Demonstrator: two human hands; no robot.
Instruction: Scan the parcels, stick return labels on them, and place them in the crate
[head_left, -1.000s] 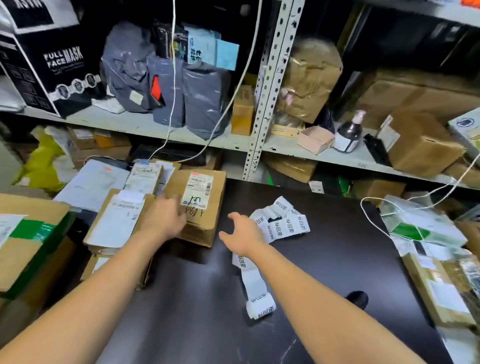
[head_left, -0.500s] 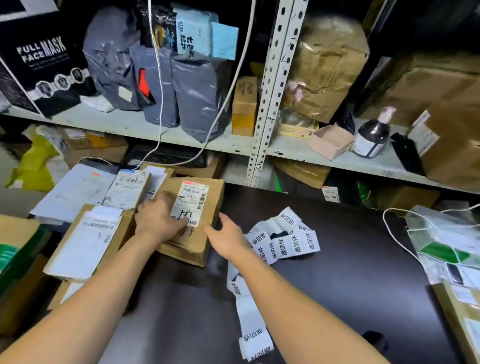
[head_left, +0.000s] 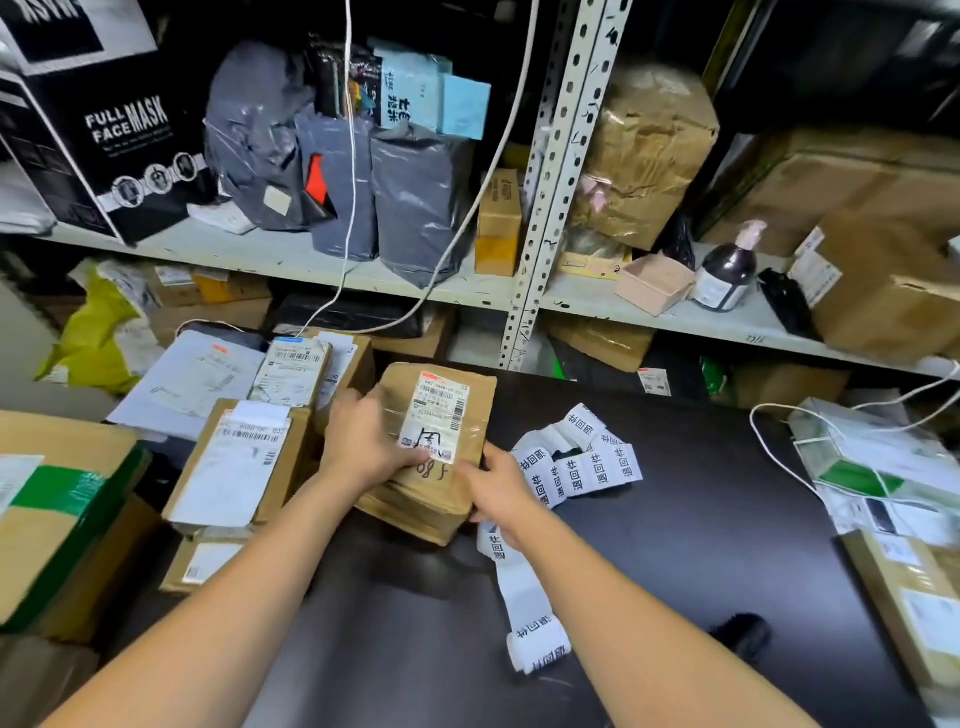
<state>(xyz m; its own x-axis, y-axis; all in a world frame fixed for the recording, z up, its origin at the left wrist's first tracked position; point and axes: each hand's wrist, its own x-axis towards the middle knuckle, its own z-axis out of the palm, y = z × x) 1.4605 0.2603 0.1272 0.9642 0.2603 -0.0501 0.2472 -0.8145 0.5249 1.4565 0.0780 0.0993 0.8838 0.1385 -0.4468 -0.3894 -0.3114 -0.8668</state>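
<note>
The left hand (head_left: 363, 441) holds the brown parcel (head_left: 400, 387) from the left, fingers curled on top. The right hand (head_left: 498, 491) grips its near right corner.

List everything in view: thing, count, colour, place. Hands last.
brown parcel: one, brown with a white shipping label, table's left edge
return label strip: one, white with black print, on the table right of the parcel
table: one, black, centre
stacked parcels: several, brown and white, left of the table
grey mailer bags: three, grey, upper shelf
mask box: one, black, upper shelf, left
pump bottle: one, dark, shelf, right
left hand: grips the parcel's left side
right hand: grips its near right edge
</note>
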